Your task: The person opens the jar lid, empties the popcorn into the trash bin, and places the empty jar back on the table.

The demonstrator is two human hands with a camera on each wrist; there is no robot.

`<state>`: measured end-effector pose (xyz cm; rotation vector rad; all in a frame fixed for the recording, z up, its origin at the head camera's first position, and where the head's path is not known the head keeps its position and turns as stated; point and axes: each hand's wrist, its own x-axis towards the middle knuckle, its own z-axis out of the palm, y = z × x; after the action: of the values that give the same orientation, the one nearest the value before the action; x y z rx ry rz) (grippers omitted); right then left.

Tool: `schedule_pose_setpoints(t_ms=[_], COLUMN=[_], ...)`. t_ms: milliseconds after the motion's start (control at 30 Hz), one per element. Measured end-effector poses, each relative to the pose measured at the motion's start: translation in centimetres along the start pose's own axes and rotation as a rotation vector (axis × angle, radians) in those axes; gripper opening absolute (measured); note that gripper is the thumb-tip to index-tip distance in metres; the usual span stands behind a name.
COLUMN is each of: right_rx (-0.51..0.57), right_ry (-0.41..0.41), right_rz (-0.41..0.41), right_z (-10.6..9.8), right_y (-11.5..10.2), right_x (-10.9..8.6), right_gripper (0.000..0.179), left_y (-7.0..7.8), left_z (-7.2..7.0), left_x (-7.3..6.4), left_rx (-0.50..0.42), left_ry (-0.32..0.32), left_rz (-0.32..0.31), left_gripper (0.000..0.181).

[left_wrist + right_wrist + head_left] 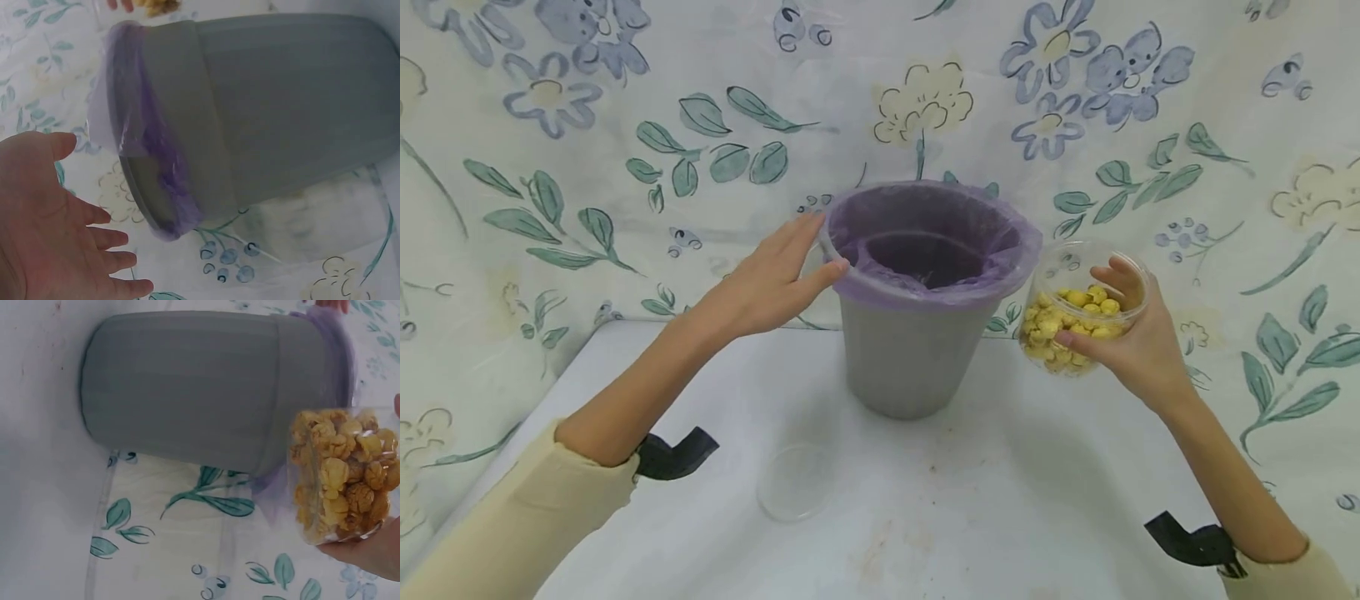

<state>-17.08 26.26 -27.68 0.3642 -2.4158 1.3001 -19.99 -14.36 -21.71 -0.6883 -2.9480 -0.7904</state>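
A grey bin (910, 358) lined with a purple plastic bag (917, 293) stands on the white table. My left hand (767, 279) is at the left of its rim, fingers straight; in the left wrist view the hand (56, 225) appears a little apart from the bin. To the right of the bin, my right hand (1138, 342) grips a clear plastic jar (1075, 254), raised above the table and tilted slightly. Yellow popcorn (1048, 329) fills much of the jar, whose top is uncovered. The right wrist view shows the popcorn (350, 475) through the jar wall.
A clear round lid (795, 483) lies flat on the table (700, 533), in front and to the left of the bin. Brownish stains and crumbs (932, 468) mark the tabletop. Behind it hangs a floral cloth (842, 92).
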Motion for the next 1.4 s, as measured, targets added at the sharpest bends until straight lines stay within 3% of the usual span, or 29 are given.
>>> schedule_pose_setpoints(t_ms=[300, 567, 1067, 1400], right_rx=[-0.024, -0.05, -0.236, -0.307], right_ry=[0.014, 0.022, 0.077, 0.09], right_rz=[-0.005, -0.018, -0.015, -0.123], right_z=[-0.5, -1.1, -2.7, -2.2], right_y=[-0.1, -0.6, -1.7, -2.3], right_x=[1.5, 3.1, 5.8, 7.7], right_gripper=[0.097, 0.099, 0.107, 0.115], left_y=[0.7, 0.5, 0.1, 0.1], left_z=[-0.4, 0.0, 0.7, 0.9], left_x=[3.8, 6.3, 7.2, 7.3], left_rx=[0.15, 0.203, 0.254, 0.253], left_ry=[-0.066, -0.114, -0.127, -0.124], left_rz=[-0.057, -0.156, -0.189, -0.199], left_gripper=[0.089, 0.092, 0.095, 0.093])
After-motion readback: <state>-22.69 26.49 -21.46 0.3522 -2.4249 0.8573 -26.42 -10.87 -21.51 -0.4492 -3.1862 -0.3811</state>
